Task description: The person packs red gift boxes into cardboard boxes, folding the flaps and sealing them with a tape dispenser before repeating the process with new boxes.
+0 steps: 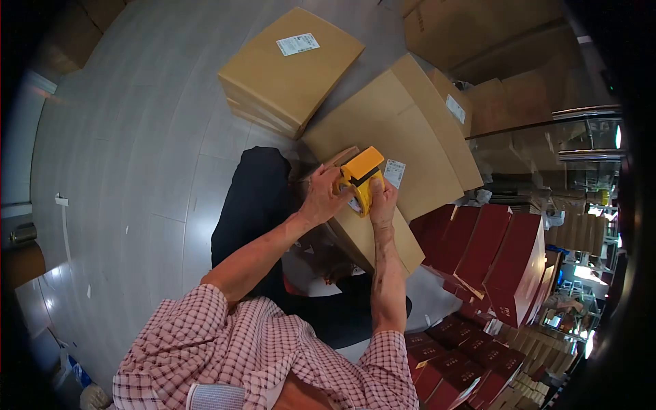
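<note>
A yellow tape dispenser (pixel 362 166) with an orange top is held over a cardboard box (pixel 361 234) that stands between my legs. My right hand (pixel 383 200) grips the dispenser from its right side, thumb up along its body. On the other side, my left hand (pixel 324 196) has its fingers bent against the dispenser near the tape roll; what the fingertips pinch is too small to tell. Just beyond lies a larger cardboard box (pixel 396 130) with a white label (pixel 394 173).
Another labelled carton (pixel 290 65) stands ahead on the grey floor (pixel 137 137). Big cartons (pixel 488 31) are at the top right. Dark red boxes (pixel 488 249) are stacked to the right, beside crowded shelving.
</note>
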